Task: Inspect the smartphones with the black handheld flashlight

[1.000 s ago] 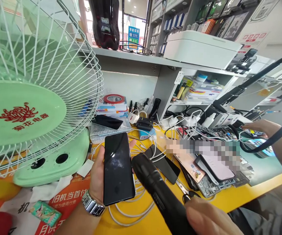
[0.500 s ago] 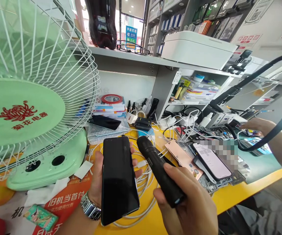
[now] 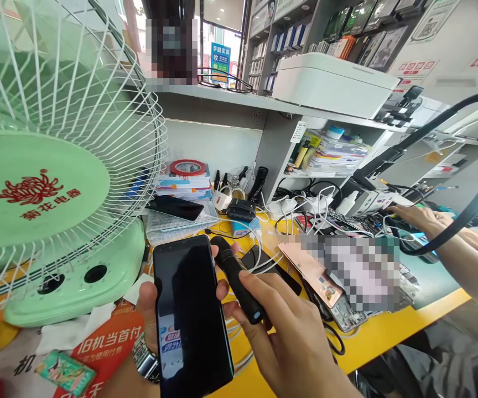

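Observation:
A black smartphone [image 3: 191, 326] with a dark, reflective screen rests in my left hand [image 3: 147, 312], thumb on one edge and fingertips on the other. A metal-band watch [image 3: 145, 356] circles that wrist. My right hand [image 3: 292, 337] is closed around a black flashlight [image 3: 239, 279]. Its tail end points toward me, and its head is beside the phone's upper right edge, close to my left fingertips. Whether the flashlight touches the phone, I cannot tell. Behind it, another dark phone [image 3: 272, 268] lies on the yellow table among white cables.
A green fan [image 3: 73, 287] stands at the left. Phone parts and a copper-coloured back plate [image 3: 309, 271] lie to the right. Another person's hands [image 3: 421, 218] are at the far right, near a black cable arm [image 3: 434, 127]. Red tape [image 3: 187, 167] tops a stack of boxes.
My right hand has brought the flashlight left, against or near the phone's edge. The phone has shifted slightly left and down, with a reflection now on its screen. The other person's hands moved left.

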### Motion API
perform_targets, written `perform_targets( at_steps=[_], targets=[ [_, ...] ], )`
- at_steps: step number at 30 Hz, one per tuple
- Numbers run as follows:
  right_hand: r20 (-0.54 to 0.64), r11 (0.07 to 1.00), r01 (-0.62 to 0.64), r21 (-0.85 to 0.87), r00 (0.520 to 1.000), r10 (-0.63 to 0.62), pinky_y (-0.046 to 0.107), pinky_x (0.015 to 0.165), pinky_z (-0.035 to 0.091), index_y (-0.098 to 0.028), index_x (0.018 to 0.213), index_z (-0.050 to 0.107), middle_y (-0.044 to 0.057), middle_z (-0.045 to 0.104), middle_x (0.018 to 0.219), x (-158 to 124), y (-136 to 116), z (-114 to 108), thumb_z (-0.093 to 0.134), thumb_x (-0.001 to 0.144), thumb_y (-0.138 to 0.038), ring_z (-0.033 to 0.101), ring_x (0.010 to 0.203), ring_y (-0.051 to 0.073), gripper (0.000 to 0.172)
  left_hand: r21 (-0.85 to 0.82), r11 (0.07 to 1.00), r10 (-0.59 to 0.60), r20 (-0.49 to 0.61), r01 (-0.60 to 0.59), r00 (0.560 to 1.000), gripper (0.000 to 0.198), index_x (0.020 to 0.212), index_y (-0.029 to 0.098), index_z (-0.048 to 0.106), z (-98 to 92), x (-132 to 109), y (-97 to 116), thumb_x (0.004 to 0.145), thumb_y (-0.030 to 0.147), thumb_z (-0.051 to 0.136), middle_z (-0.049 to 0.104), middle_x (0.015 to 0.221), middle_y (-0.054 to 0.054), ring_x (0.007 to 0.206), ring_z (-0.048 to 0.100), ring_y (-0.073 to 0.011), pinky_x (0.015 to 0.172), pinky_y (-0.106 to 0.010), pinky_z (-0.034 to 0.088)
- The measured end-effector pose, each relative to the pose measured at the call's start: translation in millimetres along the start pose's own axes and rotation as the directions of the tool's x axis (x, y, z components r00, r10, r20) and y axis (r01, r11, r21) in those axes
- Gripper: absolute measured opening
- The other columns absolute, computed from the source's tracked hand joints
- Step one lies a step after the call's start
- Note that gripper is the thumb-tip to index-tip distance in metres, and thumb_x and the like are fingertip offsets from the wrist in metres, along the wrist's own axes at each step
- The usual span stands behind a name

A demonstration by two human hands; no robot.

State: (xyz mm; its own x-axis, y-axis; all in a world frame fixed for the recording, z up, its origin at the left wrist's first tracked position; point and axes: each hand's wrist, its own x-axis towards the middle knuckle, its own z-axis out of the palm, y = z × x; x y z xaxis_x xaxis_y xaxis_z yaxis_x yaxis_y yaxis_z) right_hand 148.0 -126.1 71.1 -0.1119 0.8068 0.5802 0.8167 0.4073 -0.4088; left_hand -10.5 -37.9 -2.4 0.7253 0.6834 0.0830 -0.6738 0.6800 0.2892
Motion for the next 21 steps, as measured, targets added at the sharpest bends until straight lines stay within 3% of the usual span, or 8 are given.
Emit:
perform_targets(
  at_steps=[4,9,12,17,19,21],
  targets=[
    [0.051,0.996,-0.005,-0.093,0.999,0.010,0.026,0.074,0.054,-0.020,0.135,0.045,0.007,0.057,0.120,1,2,2,0.039,0.105,-0.020,0.062,0.100,0.018,0.030,-0.021,0.996,0.091,0.061,-0.089,0.994,0.072,0.135,0.021,0.059,5.2,5,7,0.077,0.062,0.069,0.069,0.112,-0.015,0.094,0.066,-0.0236,0.090,-0.040,0.057],
    [0.129,0.983,-0.025,-0.179,0.990,0.048,0.031,0.073,0.056,-0.022,0.138,0.043,0.005,0.058,0.122,4,5,-4,0.034,0.108,-0.027,0.063,0.104,0.022,0.032,-0.014,0.999,-0.048,0.160,0.051,0.986,0.056,0.132,0.027,0.062,0.5,7,15,0.084,0.056,0.066,0.072,0.108,-0.011,0.104,0.070,-0.0244,0.093,-0.035,0.056],
    [0.140,0.977,-0.035,-0.209,0.988,0.066,0.032,0.071,0.056,-0.024,0.140,0.042,0.004,0.059,0.121,4,10,-13,0.036,0.109,-0.036,0.063,0.099,0.021,0.034,-0.015,0.999,0.038,0.038,-0.038,0.999,0.057,0.130,0.024,0.063,3.6,10,16,0.082,0.053,0.070,0.072,0.104,-0.011,0.098,0.071,-0.0230,0.092,-0.035,0.057],
    [-0.070,0.948,-0.209,-0.240,0.978,0.198,0.019,0.058,0.051,-0.026,0.139,0.048,0.001,0.063,0.109,0,38,-50,0.044,0.106,-0.045,0.060,0.069,0.009,0.039,0.030,0.994,0.110,-0.279,-0.106,0.954,0.072,0.126,0.019,0.062,16.9,14,18,0.066,0.052,0.084,0.070,0.092,-0.008,0.083,0.070,-0.0234,0.080,-0.036,0.062],
    [-0.197,0.905,-0.343,-0.254,0.934,0.299,0.015,0.051,0.048,-0.026,0.136,0.052,0.001,0.063,0.108,-8,60,-72,0.047,0.104,-0.051,0.061,0.070,0.009,0.041,0.017,0.990,0.137,-0.308,-0.139,0.941,0.077,0.128,0.018,0.060,19.4,16,19,0.063,0.050,0.086,0.069,0.093,-0.008,0.080,0.068,-0.0232,0.076,-0.036,0.062],
    [-0.337,0.827,-0.485,-0.284,0.858,0.387,0.017,0.049,0.048,-0.024,0.133,0.056,0.002,0.065,0.104,-22,86,-92,0.047,0.101,-0.058,0.064,0.070,0.011,0.047,-0.009,0.989,0.140,-0.303,-0.150,0.943,0.077,0.128,0.017,0.060,20.0,17,20,0.063,0.047,0.087,0.069,0.094,-0.009,0.081,0.068,-0.0226,0.075,-0.035,0.062]
  ],
)
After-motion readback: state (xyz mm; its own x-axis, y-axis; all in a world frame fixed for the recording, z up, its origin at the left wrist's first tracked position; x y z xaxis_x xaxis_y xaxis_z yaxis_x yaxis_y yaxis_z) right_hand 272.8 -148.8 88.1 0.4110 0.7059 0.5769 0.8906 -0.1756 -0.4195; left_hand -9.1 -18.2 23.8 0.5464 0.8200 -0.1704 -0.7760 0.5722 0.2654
